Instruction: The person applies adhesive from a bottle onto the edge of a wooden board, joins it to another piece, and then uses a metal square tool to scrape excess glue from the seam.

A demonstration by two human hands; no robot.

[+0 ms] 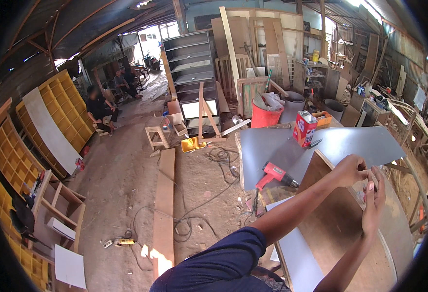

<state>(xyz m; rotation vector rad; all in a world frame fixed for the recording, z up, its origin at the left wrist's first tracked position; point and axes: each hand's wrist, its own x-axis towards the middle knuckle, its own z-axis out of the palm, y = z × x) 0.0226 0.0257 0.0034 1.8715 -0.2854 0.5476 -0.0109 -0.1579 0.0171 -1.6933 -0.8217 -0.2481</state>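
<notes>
My left hand (352,170) is closed at the upper right edge of a brown wooden panel (321,214) with raised rims. My right hand (372,199) meets it from below, fingertips drawn together around something small that I cannot make out. A white sheet (296,248) lies along the panel's left side. Left of my hands, a red heat gun (275,173) rests on a grey glossy sheet (365,141), with a red-and-white can (304,129) farther back on it.
A long plank (164,170) and cables (189,219) lie on the dirt floor. Yellow compartment shelves (63,107) line the left. A seated person (102,112) and others are at back left. A metal shelf unit (187,63), red bucket (265,114) and leaning boards stand behind.
</notes>
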